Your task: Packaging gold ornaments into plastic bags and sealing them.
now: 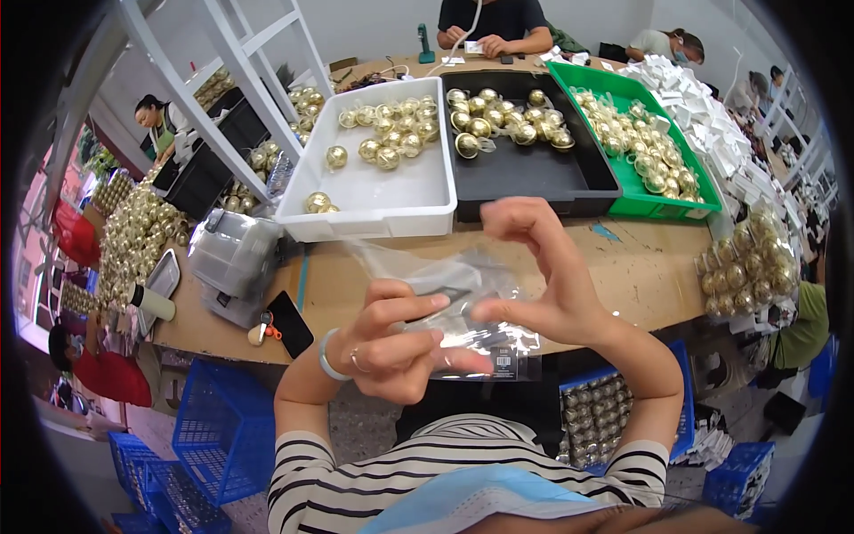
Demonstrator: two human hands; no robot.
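Note:
A clear plastic bag with a dark printed label at its lower corner hangs in front of me, above the cardboard-covered table. My left hand is closed on its left side, fingers and thumb gripping the film. Raised at the bag's right side is my right hand, with curled fingers held well apart from the thumb. That thumb reaches to the film; whether it touches cannot be made out. No ball shows inside the bag. Beyond my hands, gold balls lie in a white tray, a black tray and a green tray.
Left of me lie a stack of clear bags, a black phone and a cup. At right stand packed gold balls and a heap of white boxes. Blue crates sit below the table edge. Other people work around.

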